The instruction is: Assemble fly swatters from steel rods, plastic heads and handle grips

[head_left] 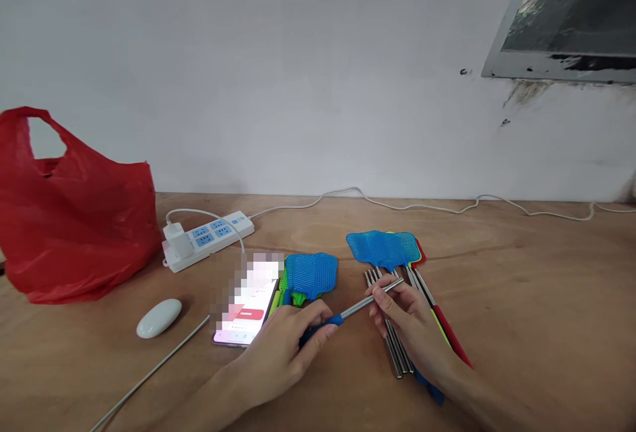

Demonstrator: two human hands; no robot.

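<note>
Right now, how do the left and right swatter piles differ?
Colour: the left pile shows blue over green; the right pile shows blue with yellow and red edges beneath.
Place: the left pile lies close beside the phone; the right pile lies beyond the right hand.
Shafts: metal ones show at the right pile; none are visible at the left pile.
Shared: both have a blue mesh head on top.

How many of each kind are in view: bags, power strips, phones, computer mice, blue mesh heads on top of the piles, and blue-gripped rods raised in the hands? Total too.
Red bag: 1
White power strip: 1
Phone: 1
White mouse: 1
Uppermost blue mesh heads: 2
Raised blue-gripped rod: 1
Total: 7
</note>
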